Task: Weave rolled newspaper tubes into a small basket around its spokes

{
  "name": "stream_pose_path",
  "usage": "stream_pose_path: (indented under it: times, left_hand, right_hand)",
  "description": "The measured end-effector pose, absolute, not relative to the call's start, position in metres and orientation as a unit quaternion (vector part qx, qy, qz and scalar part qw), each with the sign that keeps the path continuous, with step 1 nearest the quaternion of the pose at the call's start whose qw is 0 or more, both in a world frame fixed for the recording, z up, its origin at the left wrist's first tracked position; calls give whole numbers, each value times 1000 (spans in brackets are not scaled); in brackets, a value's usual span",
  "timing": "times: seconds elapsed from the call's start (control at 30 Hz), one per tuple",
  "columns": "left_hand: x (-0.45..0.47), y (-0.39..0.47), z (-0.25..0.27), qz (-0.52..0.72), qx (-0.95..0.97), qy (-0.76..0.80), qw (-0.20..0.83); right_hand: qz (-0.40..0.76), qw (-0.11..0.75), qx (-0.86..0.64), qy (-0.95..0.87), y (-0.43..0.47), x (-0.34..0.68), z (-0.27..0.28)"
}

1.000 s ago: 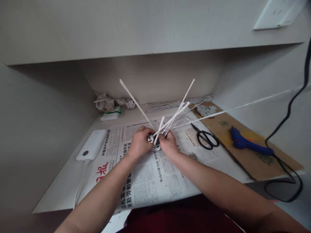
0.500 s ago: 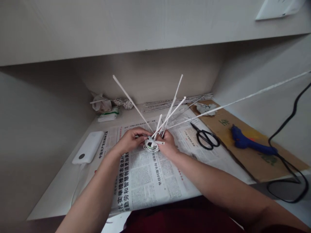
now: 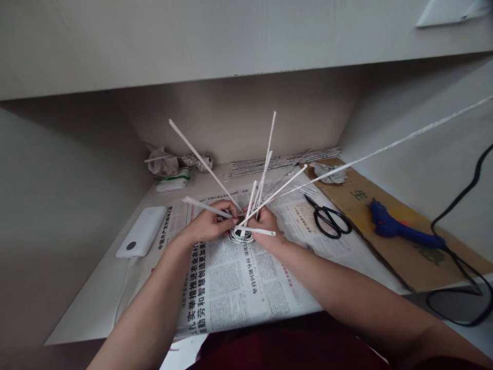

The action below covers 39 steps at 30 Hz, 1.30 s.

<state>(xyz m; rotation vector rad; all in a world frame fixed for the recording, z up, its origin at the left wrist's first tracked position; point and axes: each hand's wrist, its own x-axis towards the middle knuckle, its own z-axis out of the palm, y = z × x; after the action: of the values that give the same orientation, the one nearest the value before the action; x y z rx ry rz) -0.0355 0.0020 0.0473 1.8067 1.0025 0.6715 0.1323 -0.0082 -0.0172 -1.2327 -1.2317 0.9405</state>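
Note:
A small woven paper-tube basket [image 3: 239,238] is held just above the newspaper [image 3: 246,288], with rolled paper tubes [image 3: 204,158] fanning out from it. My left hand [image 3: 211,222] is closed on its left side, thumb and fingertips pinching at the base of the tubes. On the right side, my right hand [image 3: 267,224] is closed round the rim, its fingers partly hidden behind the tubes. One long paper tube [image 3: 385,153] stretches from the basket past the right edge of the view. A shorter tube end crosses in front of my right hand.
Black scissors [image 3: 330,220] lie to the right. Beyond them a blue glue gun [image 3: 400,226] with a black cord rests on cardboard [image 3: 416,272]. A white power bank [image 3: 141,232] is at left. Spare paper tubes [image 3: 281,162] lie along the back wall, below an overhanging panel [image 3: 231,41].
Another tube now sticks out leftward over my left hand. The tube across my right hand reaches farther right, and the upright tubes have spread apart. Both hands stay on the basket.

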Motion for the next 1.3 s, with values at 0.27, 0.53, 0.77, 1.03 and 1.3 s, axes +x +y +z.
stream_pose_path:
  times: [0.27,0.53,0.77,1.03,1.3]
  left_hand:
    - [-21,6,32,371,727,468,339]
    - [-12,3,31,393,694,507,328]
    - [-13,3,30,402,692,485,353]
    - [-12,4,27,381,707,508,311]
    - [-9,3,22,389,703,499,323]
  right_hand:
    - [392,551,-519,-523,-6,132,-20]
    - [414,540,-532,-504,-13,133,-5]
    - [434,543,-526,-490,-12,132,-8]
    - [486,577,-498,-427,-7,131,-12]
    - [543,621,-458,-332,-1,127,-12]
